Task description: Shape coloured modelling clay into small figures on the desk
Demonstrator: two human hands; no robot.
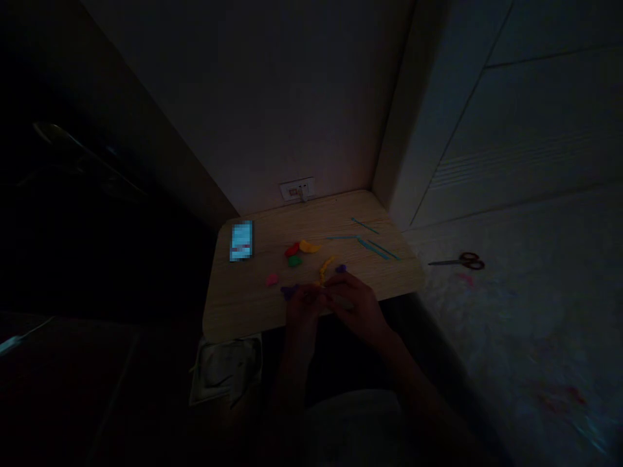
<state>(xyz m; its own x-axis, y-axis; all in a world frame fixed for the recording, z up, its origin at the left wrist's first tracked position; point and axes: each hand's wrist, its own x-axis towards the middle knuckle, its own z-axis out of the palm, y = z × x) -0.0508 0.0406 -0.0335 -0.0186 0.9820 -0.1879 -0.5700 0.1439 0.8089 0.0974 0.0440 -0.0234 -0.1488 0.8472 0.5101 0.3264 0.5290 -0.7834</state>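
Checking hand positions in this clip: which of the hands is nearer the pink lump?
Left. The left hand is right of the pink lump and closer to the person; the right hand is farther right.

The room was very dim, its far left nearly black. A pale wood-grained worktop [263,230] with rounded corners spread ahead of the right grip [354,303] and to its left. Beyond the worktop's far edge, ahead of the grip, rose a plain wall [272,97], a white socket [287,192] set low in it with a plug [304,196] fitted. Farther off, right of the grip, stood a pale panel [540,117] with grooves, door or cabinet unclear. Whitish, blotchy floor [496,318] lay below it.
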